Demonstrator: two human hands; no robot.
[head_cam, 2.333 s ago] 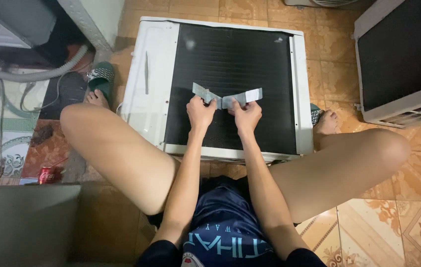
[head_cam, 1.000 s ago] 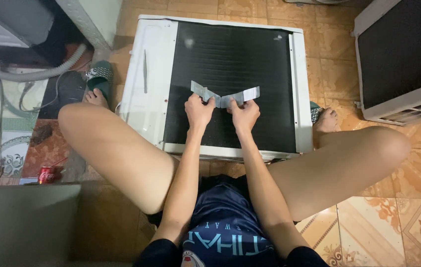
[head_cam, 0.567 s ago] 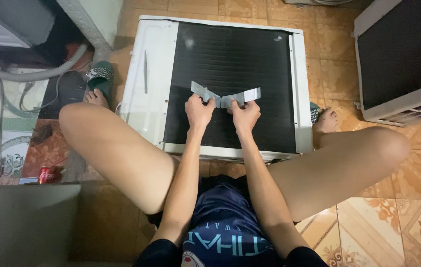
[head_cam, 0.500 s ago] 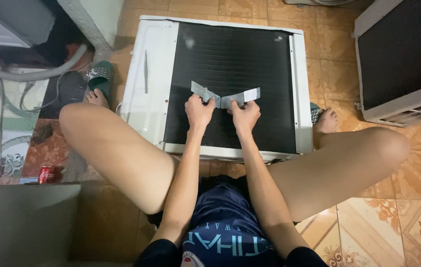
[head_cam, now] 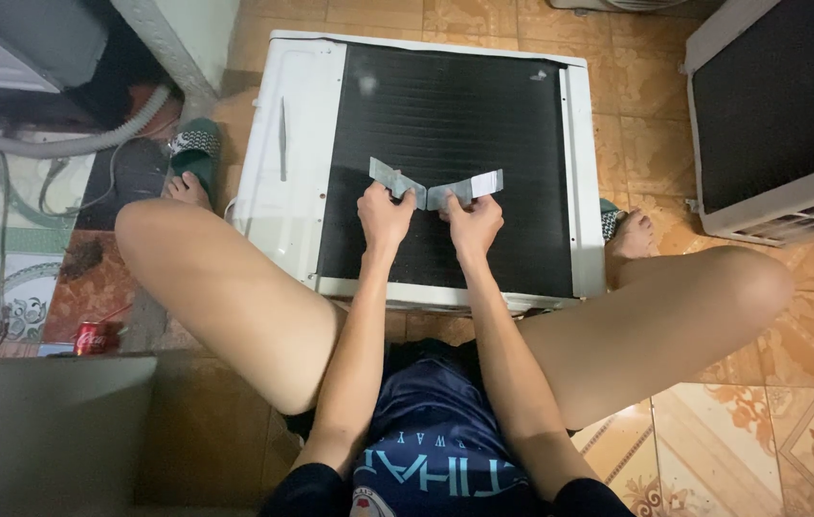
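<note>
Your left hand [head_cam: 385, 212] pinches one grey metal strip [head_cam: 395, 179] at its inner end, fingers curled, wrist straight, forearm running back between your knees. Your right hand [head_cam: 473, 222] grips a second strip [head_cam: 469, 188] the same way. Both strips angle upward and outward, their inner ends nearly meeting, against the black grille [head_cam: 445, 115] of a white air conditioner unit [head_cam: 292, 182] lying on the tiled floor [head_cam: 770, 431].

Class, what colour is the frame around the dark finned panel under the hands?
White frame, clearest in the head view.
</note>
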